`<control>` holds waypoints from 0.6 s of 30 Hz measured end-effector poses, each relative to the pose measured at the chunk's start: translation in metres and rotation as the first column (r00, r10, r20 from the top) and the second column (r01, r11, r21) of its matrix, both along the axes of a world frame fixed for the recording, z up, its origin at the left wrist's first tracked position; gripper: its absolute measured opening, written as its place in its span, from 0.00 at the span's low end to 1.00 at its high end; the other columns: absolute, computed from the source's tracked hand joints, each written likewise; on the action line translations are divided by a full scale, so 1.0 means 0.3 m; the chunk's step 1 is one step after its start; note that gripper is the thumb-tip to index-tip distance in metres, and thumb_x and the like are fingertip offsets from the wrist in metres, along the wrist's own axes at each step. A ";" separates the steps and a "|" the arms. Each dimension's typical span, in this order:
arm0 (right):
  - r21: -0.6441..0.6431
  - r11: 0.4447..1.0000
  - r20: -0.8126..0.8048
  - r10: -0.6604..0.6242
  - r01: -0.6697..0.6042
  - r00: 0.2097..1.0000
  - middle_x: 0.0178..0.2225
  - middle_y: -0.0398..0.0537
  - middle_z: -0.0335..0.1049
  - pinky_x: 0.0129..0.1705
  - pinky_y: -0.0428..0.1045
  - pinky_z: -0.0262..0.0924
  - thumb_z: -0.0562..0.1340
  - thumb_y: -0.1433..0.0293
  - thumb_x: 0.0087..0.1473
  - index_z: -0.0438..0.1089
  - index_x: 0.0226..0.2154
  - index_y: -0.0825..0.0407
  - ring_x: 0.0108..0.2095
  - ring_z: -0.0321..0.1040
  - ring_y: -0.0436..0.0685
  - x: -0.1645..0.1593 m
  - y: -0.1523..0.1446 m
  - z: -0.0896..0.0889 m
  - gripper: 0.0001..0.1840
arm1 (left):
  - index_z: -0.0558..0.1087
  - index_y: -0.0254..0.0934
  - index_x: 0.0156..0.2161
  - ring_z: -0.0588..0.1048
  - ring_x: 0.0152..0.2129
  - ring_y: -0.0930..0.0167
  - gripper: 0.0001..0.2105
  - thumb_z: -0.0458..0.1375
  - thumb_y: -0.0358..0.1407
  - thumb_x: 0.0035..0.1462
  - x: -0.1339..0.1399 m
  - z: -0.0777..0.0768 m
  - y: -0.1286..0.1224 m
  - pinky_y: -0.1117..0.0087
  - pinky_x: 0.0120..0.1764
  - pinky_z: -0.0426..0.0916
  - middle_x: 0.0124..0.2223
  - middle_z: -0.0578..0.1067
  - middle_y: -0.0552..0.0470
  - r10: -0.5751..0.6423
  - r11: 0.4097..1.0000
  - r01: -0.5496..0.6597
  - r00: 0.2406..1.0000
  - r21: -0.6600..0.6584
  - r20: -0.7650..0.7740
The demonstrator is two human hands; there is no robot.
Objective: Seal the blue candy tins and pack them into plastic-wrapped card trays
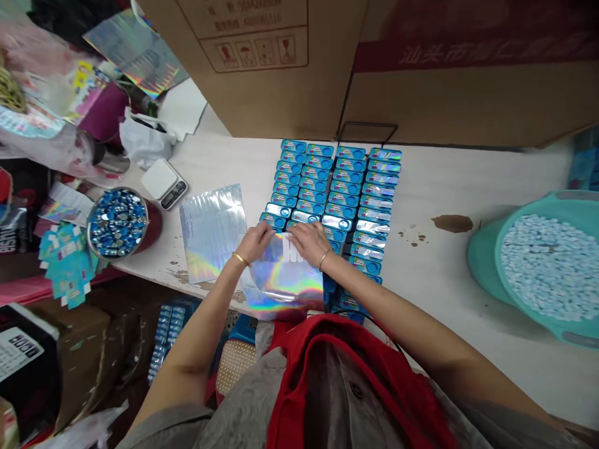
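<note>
Four columns of small blue rectangular cases (345,198) are laid out on the white, stained bench (435,193). An iridescent silver sheet with white patches (281,287) is spread over the near part of the left-hand columns, between the wrists. The left hand (257,242) is placed at the sheet's upper left, its fingers bunched by a case; the right hand (309,243) is set just beside it, its fingers bent over neighbouring cases. Whether anything is clamped by either hand's fingers cannot be told.
</note>
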State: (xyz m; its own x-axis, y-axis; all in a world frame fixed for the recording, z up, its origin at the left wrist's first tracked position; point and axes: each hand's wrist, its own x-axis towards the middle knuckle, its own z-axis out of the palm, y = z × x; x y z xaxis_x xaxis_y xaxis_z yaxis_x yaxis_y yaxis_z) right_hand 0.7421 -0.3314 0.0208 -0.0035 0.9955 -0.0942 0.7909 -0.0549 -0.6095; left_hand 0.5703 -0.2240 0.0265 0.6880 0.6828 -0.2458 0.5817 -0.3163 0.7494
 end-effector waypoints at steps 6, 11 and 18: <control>-0.003 0.999 -0.056 0.043 -0.043 0.998 0.37 0.48 0.72 0.34 0.49 0.51 0.50 0.62 0.65 0.71 0.38 0.49 0.37 0.67 0.57 0.071 0.046 0.046 0.16 | 0.74 0.40 0.35 0.68 0.26 0.71 0.09 0.58 0.43 0.57 0.014 0.069 0.050 0.71 0.32 0.59 0.29 0.72 0.53 -0.157 0.986 0.164 0.978 -0.039 0.134; -0.041 0.999 -0.105 -0.011 0.007 0.994 0.32 0.46 0.70 0.31 0.48 0.49 0.51 0.63 0.64 0.68 0.32 0.49 0.32 0.64 0.55 0.106 0.064 -0.005 0.15 | 0.76 0.43 0.37 0.71 0.38 0.63 0.08 0.55 0.37 0.59 0.074 0.070 0.040 0.61 0.43 0.59 0.39 0.76 0.46 -0.250 0.913 0.256 0.966 0.319 -0.059; -0.122 0.991 -0.121 -0.073 0.059 0.990 0.31 0.46 0.71 0.31 0.48 0.48 0.50 0.64 0.64 0.67 0.30 0.49 0.31 0.63 0.55 0.102 0.074 -0.077 0.16 | 0.75 0.43 0.42 0.72 0.40 0.62 0.11 0.51 0.33 0.61 0.078 -0.036 -0.010 0.59 0.43 0.59 0.49 0.75 0.44 -0.253 0.879 0.266 0.964 0.395 -0.086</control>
